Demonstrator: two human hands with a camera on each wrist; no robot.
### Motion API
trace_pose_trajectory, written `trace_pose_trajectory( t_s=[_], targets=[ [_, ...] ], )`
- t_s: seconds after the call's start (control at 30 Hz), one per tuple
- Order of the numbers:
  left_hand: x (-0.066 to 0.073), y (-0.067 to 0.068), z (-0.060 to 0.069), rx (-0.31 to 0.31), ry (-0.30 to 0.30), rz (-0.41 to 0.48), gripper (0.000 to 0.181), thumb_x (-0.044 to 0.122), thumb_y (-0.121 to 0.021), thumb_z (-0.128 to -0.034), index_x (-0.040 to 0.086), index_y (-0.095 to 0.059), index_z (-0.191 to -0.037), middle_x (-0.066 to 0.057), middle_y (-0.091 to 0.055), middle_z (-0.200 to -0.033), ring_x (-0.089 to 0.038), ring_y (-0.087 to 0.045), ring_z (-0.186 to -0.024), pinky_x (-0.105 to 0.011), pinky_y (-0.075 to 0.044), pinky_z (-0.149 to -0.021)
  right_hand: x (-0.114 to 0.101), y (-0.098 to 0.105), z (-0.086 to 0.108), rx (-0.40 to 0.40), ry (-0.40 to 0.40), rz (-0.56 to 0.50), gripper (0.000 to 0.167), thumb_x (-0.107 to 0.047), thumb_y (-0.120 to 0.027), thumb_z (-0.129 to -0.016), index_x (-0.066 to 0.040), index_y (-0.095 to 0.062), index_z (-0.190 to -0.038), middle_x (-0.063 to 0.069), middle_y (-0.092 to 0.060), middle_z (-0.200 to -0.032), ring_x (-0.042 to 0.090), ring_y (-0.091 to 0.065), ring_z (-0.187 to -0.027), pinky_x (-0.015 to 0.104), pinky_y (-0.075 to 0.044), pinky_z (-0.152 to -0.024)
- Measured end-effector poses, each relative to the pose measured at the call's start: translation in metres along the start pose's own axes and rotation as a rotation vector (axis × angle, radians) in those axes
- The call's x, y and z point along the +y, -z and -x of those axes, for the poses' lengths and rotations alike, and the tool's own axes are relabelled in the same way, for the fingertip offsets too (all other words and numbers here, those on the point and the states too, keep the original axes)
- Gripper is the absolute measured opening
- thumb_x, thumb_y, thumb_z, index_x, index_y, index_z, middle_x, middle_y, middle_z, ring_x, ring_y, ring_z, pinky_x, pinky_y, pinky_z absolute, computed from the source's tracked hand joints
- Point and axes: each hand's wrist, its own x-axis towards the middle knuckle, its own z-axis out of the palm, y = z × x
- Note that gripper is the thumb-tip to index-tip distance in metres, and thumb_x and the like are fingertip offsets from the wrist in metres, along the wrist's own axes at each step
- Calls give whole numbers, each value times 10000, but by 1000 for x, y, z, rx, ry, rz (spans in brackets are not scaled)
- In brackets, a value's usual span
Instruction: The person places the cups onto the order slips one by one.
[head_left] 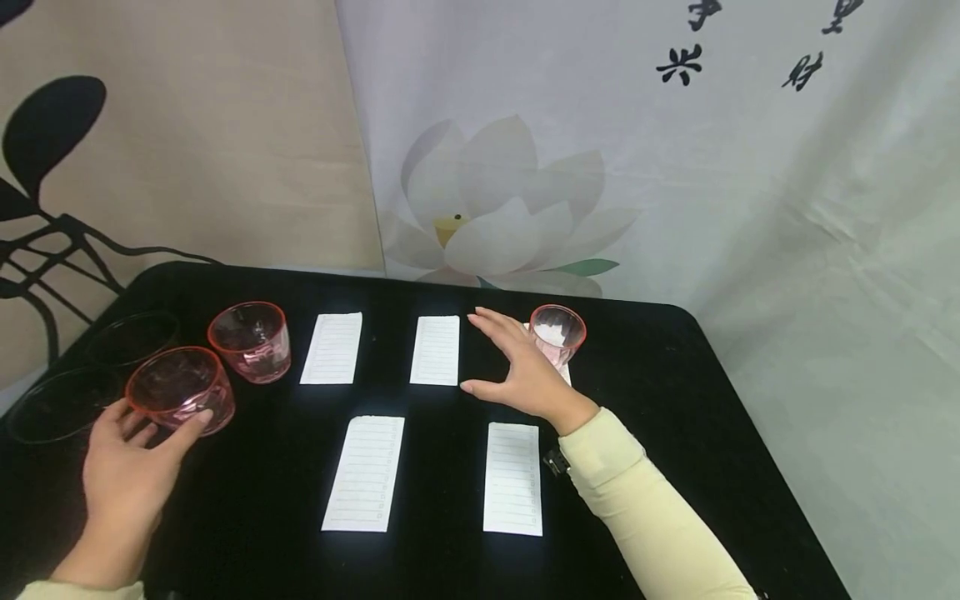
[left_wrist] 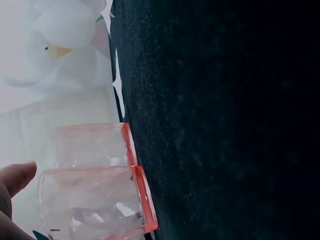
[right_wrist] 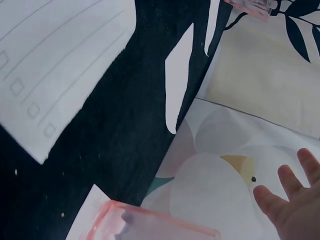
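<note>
At the left, my left hand (head_left: 127, 475) spreads its thumb and fingers about the near pink glass (head_left: 180, 392). In the left wrist view a gap shows between a fingertip and the pink glass (left_wrist: 95, 205); any contact elsewhere is hidden. Another pink glass (head_left: 251, 342) stands just behind it. My right hand (head_left: 528, 371) hangs open, thumb and fingers apart, between a lined paper (head_left: 435, 350) and the right-hand pink glass (head_left: 557, 333). That glass stands on a partly hidden paper (head_left: 565, 372). In the right wrist view, the fingers (right_wrist: 295, 195) are clear of the pink glass (right_wrist: 155, 225).
More lined papers lie on the black table (head_left: 637, 500): one at back left (head_left: 332, 348), one at front left (head_left: 363, 473) and one at front right (head_left: 513, 479). Two faint round rims (head_left: 63, 404) show at the left edge. A printed cloth (head_left: 750, 208) hangs behind.
</note>
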Motion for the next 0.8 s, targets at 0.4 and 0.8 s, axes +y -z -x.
trace_pose_trajectory(
  t_s=[0.4,0.8],
  targets=[
    [13,0,3,-44,24,32,1087,428,-726,-832,81,21,-1542,-234,-97,-1575,-460,-242,-1399,-623,-349,-1042,5,-15,-15,-49,-55,-8,842,-345,-772,-788,-158,-356,-1495,19,-286,-1569,250,-234,-1437,557,-276,-1134],
    [36,5,16,-66,16,1,978,382,-637,-906,-2,16,-1525,-318,-62,-1551,-500,-201,-1394,-634,-333,-1047,16,-24,-31,-103,-129,-35,849,-343,-763,-796,-169,-333,-1507,35,-269,-1576,256,-215,-1444,560,-253,-1144]
  ],
)
